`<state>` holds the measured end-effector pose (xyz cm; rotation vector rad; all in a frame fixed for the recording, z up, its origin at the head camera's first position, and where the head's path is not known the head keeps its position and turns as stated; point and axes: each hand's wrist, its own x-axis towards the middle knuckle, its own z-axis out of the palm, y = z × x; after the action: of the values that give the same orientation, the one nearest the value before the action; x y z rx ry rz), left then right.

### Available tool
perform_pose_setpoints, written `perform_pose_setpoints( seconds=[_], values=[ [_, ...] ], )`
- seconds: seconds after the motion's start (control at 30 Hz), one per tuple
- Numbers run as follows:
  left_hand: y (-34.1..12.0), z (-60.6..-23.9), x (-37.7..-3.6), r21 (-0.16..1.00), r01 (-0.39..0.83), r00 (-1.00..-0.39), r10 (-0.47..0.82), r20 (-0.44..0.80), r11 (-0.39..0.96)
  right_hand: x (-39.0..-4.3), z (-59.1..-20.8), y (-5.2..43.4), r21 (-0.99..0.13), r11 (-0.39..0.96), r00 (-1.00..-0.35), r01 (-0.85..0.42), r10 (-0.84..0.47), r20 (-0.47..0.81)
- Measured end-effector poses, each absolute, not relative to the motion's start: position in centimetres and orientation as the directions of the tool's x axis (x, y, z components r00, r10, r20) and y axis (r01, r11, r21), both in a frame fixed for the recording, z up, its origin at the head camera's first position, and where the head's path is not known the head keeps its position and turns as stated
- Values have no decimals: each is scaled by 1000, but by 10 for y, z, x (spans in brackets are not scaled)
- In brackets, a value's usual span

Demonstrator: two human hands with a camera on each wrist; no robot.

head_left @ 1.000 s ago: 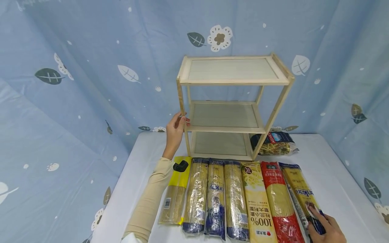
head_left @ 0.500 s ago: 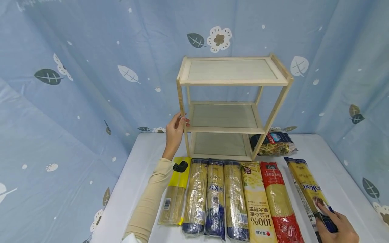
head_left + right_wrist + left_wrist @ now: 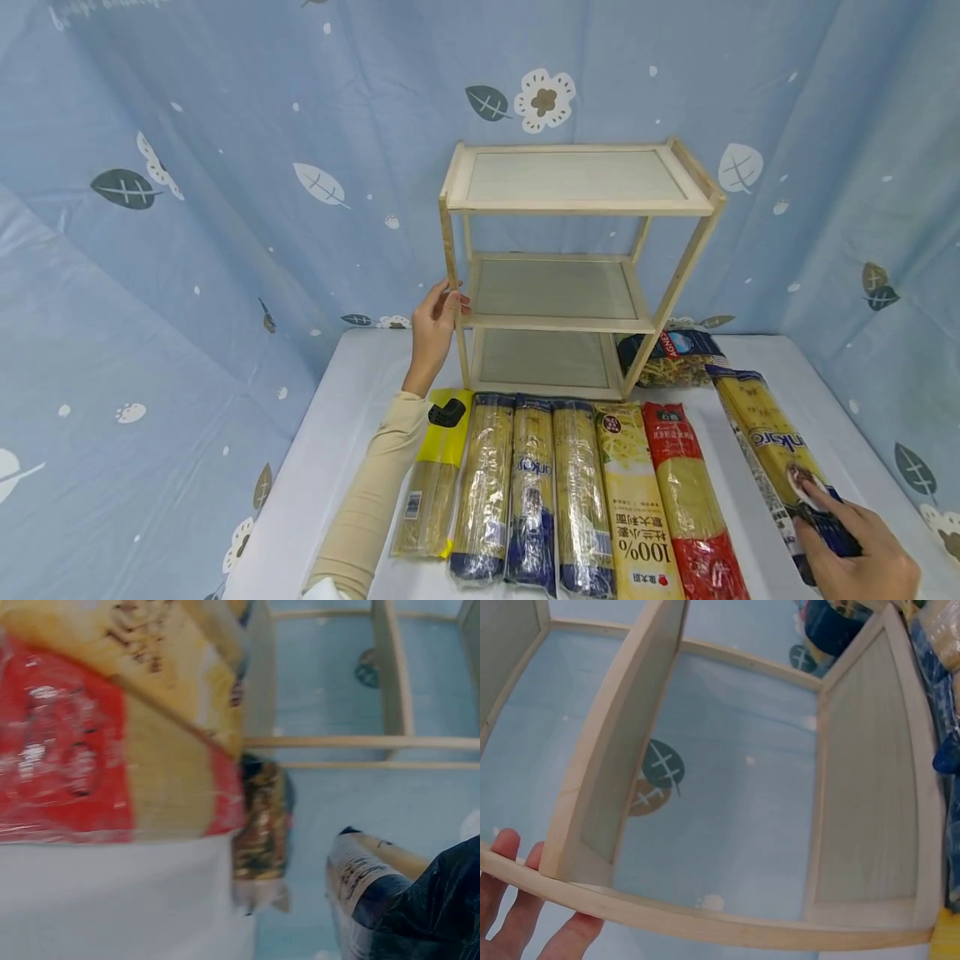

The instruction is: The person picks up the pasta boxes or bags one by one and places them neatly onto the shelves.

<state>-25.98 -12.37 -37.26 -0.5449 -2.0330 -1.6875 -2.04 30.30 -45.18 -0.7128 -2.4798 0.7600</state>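
Note:
My left hand (image 3: 444, 307) grips the front-left post of a three-tier wooden shelf rack (image 3: 577, 202) at its middle tier; in the left wrist view the fingers (image 3: 510, 900) curl round that post (image 3: 630, 911). My right hand (image 3: 838, 525) grips the dark blue end of a long yellow spaghetti pack (image 3: 768, 437), which is raised off the table and angled toward the rack's right side. The same pack (image 3: 375, 889) shows at the lower right of the right wrist view.
Several long pasta packs lie side by side on the white table (image 3: 337, 417), from a yellow one (image 3: 435, 475) to a red one (image 3: 690, 500) (image 3: 60, 750). A bag of short pasta (image 3: 671, 354) (image 3: 262, 825) lies by the rack's right foot. Blue patterned cloth hangs behind.
My right hand has lifted the rightmost spaghetti pack out of the row and carried it rightward, leaving a gap beside the red pack. The left hand has stayed on the post.

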Motion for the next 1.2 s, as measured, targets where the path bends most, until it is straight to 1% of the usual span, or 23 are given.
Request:
perform_pose_setpoints(
  seconds=[0.1, 0.37, 0.5, 0.6, 0.73, 0.83, 0.97, 1.07, 1.2],
  values=[
    [-124, -372, -260, 808, 564, -822, 23, 569, 173, -23, -440, 299, -611, 715, -768, 340, 586, 258],
    [-123, -372, -259, 816, 555, -829, 20, 559, 160, -31, -407, 293, -659, 668, -763, 346, 609, 217],
    [-123, -372, -259, 813, 558, -826, 20, 563, 166, -34, -392, 291, -665, 689, -764, 288, 584, 273],
    [-123, -372, -259, 812, 559, -825, 17, 564, 165, -38, -382, 291, -668, 694, -755, 268, 582, 302],
    [-123, -372, -260, 808, 566, -821, 19, 571, 164, -43, -370, 290, -700, 661, -722, 270, 621, 307],
    [-123, -372, -260, 805, 570, -818, 22, 575, 162, -46, -364, 290, -712, 663, -691, 233, 628, 358],
    [-123, -372, -261, 804, 571, -817, 20, 577, 167, -47, -355, 290, -691, 698, -657, 188, 612, 440],
    [-124, -373, -261, 799, 573, -814, 15, 580, 180, -49, -347, 288, -673, 713, -635, 197, 616, 466],
    [-123, -374, -261, 797, 577, -811, 15, 585, 179, -52, -337, 286, -677, 715, -639, 175, 605, 474]
  ],
)
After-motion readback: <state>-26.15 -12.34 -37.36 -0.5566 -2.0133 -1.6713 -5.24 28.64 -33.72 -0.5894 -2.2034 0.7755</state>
